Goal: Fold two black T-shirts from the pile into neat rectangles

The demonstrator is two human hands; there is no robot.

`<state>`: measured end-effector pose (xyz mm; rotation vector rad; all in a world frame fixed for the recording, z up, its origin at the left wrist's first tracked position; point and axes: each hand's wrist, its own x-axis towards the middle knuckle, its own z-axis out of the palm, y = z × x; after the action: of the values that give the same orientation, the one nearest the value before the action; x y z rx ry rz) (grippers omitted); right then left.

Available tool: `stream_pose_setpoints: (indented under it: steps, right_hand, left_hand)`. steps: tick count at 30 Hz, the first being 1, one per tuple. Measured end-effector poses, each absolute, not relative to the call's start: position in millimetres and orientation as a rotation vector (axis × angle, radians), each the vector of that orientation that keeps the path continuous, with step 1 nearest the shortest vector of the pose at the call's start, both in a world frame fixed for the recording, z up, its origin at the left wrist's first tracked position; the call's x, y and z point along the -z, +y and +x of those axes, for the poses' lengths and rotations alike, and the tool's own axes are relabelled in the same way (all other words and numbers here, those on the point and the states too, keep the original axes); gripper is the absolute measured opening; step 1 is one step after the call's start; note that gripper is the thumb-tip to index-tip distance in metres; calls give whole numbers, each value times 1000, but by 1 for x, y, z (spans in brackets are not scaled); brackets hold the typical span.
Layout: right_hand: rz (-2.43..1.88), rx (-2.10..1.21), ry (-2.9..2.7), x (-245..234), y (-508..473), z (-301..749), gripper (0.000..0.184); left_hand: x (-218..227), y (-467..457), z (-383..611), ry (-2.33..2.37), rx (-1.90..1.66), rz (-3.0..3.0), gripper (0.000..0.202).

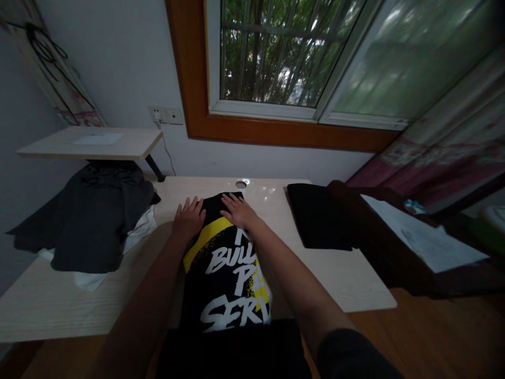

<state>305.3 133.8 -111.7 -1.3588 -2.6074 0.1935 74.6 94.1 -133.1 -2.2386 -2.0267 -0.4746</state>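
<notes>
A black T-shirt [215,284] with white lettering and yellow bands lies folded into a long strip on the pale table, its near end reaching the table's front edge. My left hand [189,218] rests on the shirt's far left edge with the fingers spread. On its far right part lies my right hand [239,211], flat, fingers stretched out. Neither hand grips the cloth. My right forearm covers some of the printed letters.
Dark grey clothes [98,210] are heaped at the left, partly under a raised shelf [134,147]. A folded black cloth [317,216] lies at the table's [351,289] right side. Beyond it stands dark furniture with a white sheet [422,231]. A cable hole [241,185] is at the back.
</notes>
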Motion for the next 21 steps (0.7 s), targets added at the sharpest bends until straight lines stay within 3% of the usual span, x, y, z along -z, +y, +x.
stream_pose_setpoints:
  steps: [9,21]
  right_hand:
    - [-1552,-212,-2470,115,139,327,70]
    - [-1527,-139,-1939,119,119,353,43]
  left_hand:
    - [135,97,70,-2070,574,-2233,58]
    - [127,105,51,-2132,1131,-2091,45]
